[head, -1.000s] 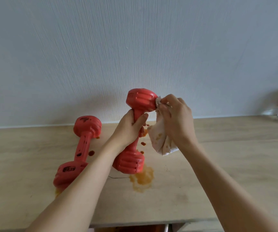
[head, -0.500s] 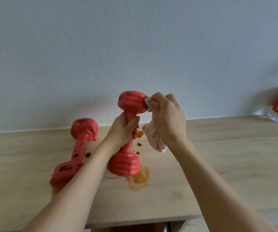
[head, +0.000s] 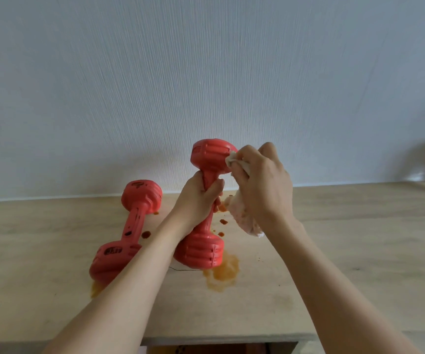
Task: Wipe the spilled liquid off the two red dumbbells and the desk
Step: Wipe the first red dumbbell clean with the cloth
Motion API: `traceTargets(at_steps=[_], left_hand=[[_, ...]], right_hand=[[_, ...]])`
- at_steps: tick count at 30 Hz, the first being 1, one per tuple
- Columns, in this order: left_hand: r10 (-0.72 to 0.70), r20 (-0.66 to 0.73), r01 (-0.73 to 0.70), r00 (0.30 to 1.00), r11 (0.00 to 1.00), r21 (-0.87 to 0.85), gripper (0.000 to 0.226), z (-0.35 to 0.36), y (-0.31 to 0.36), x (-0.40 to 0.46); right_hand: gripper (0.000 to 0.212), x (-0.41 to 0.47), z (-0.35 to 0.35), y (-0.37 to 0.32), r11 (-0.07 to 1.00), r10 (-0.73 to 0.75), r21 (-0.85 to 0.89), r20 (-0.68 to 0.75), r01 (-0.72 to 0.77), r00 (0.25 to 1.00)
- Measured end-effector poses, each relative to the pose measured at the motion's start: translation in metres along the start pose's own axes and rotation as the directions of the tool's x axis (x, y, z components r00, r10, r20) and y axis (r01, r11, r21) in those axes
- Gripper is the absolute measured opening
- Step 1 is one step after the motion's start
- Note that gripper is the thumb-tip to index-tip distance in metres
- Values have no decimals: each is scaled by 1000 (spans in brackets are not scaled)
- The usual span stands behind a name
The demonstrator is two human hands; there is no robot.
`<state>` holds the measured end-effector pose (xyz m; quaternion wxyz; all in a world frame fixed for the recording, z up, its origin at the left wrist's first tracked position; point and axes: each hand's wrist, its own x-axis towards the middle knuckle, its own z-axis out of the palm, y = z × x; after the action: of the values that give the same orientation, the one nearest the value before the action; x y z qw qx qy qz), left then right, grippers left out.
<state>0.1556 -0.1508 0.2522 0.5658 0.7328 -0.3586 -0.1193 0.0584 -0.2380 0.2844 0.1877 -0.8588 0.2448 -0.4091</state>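
Left hand (head: 198, 198) grips our upright dumbbell (head: 207, 200) (handle only); right hand (head: 262, 185) clutches the cloth (head: 242, 215) against its top. Orange spill (head: 223, 273) marks the table (head: 347, 251).

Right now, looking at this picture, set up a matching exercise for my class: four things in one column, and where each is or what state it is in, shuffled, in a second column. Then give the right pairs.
Things
1. left hand
2. cloth
3. second dumbbell
4. orange puddle

States
A. lies flat on the desk, untouched
B. grips the handle of the upright dumbbell
C. spread on the wood by the upright dumbbell's base
D. bunched in the right hand, pressed to the top head

Pairs: 1-B, 2-D, 3-A, 4-C
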Motion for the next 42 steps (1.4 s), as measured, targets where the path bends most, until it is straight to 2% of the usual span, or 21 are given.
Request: traceTargets(at_steps=[4,8,10,14,16,18,21,22,25,27,31,33,36,39,40,42], left_hand=[[51,40,-53,998,998,28,15,0,0,-2],[29,4,-29,1000,1000,-2,13,0,4,-2],[28,19,-28,999,1000,7,12,0,5,-2],[42,84,-43,996,999,10,13,-2,1,-2],[69,128,-68,989,998,-12,14,-3,2,-4],[96,195,-86,976,994,-60,14,-2,5,-7],[100,277,-61,956,987,-146,4,-1,8,-9],[92,277,-57,956,989,-133,3,-1,9,-8],[77,200,-94,977,993,77,30,-6,8,-4],[76,120,-98,990,976,197,37,-9,6,-2],[68,26,-72,997,972,222,28,-10,4,-6],[79,-15,-73,997,968,240,27,-10,5,-7],[117,-31,-104,993,956,275,26,-9,5,-9],[117,-44,-101,992,957,271,25,-5,5,-10],[116,-45,-100,992,956,275,25,-4,5,-11],[108,-51,-90,993,956,279,25,-3,5,-12]], right_hand=[[15,2,-4,18,992,123,33,44,-124,991],[19,3,-7,-1,997,16,70,-55,-13,998],[20,6,-9,-4,995,17,96,-60,-11,998],[16,11,-8,18,987,141,76,39,-144,989],[11,13,-3,30,966,214,131,83,-223,973],[11,13,2,36,908,264,296,142,-296,954],[20,10,0,38,754,268,537,274,-378,924],[20,10,-2,39,702,263,593,300,-395,917],[13,8,-8,42,600,267,689,307,-407,914],[13,8,-10,42,622,272,679,279,-390,921],[22,5,-10,32,715,226,627,211,-309,951],[18,5,-10,22,819,152,535,146,-207,977],[15,6,-12,5,950,-26,312,6,23,1000],[19,2,-9,-8,971,-219,80,-104,227,970],[19,1,-7,-9,968,-243,37,-120,249,963],[19,-1,-6,-7,972,-219,59,-111,226,969]])
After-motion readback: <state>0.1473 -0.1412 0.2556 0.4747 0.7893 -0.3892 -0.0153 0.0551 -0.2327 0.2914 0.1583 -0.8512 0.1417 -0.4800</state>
